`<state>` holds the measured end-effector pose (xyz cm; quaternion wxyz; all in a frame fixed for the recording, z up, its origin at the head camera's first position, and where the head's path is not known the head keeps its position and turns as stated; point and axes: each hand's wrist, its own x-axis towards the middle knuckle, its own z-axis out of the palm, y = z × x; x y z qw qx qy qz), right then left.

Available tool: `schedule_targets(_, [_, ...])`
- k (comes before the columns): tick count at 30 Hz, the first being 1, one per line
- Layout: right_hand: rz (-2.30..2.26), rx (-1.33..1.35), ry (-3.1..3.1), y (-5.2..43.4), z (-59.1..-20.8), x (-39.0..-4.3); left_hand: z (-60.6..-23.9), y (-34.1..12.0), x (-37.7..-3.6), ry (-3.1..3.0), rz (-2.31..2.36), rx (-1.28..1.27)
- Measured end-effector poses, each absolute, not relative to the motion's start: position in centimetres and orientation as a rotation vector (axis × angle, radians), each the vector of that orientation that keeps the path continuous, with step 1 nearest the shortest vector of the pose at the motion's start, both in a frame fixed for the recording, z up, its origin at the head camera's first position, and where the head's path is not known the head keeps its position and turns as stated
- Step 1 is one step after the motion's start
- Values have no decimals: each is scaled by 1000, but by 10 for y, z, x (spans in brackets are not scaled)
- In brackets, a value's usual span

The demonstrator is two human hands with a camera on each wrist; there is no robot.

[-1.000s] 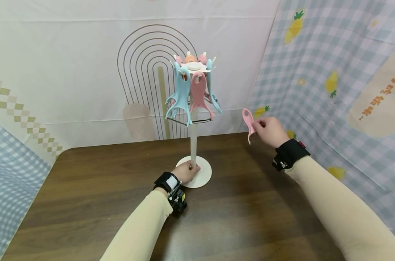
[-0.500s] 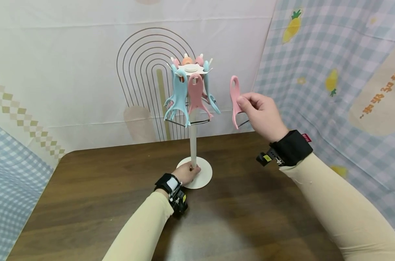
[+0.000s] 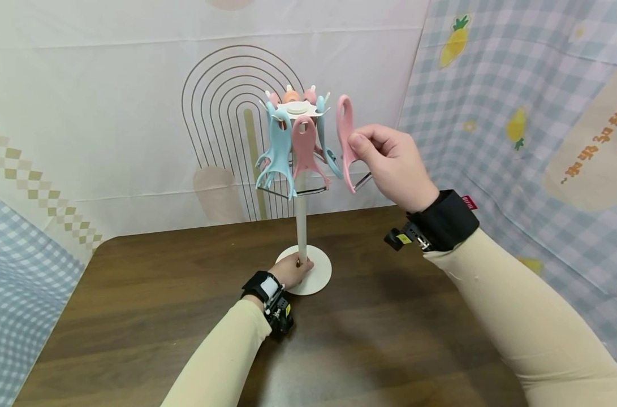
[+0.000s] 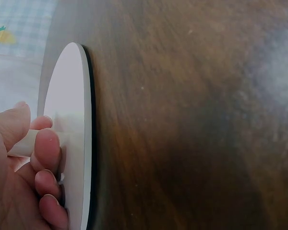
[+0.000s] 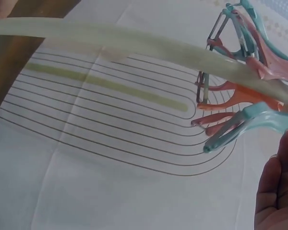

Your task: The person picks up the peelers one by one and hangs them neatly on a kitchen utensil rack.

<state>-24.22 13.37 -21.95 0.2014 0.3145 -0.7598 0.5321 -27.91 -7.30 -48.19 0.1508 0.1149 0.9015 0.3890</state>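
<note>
A pink peeler point(image 3: 345, 141) was pinched upright by the right hand point(image 3: 392, 167), just right of the rack top point(image 3: 299, 105), where blue and pink peelers point(image 3: 293, 152) hung. The rack pole point(image 3: 301, 226) was gripped near its base point(image 3: 318, 274) by the left hand point(image 3: 290, 269) on the table point(image 3: 135, 294).

A dark brown wooden table point(image 3: 135, 316) with a rounded corner stands against hung cloths: a cream backdrop point(image 3: 84, 102) printed with nested arch lines point(image 3: 227, 85), and blue checked fabric with pineapples point(image 3: 517, 68) to the right.
</note>
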Motion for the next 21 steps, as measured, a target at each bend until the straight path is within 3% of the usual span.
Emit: schedule_targets(21, [1479, 938, -2137, 124, -215, -241, -483, -73, -281, 2565, 1141, 318])
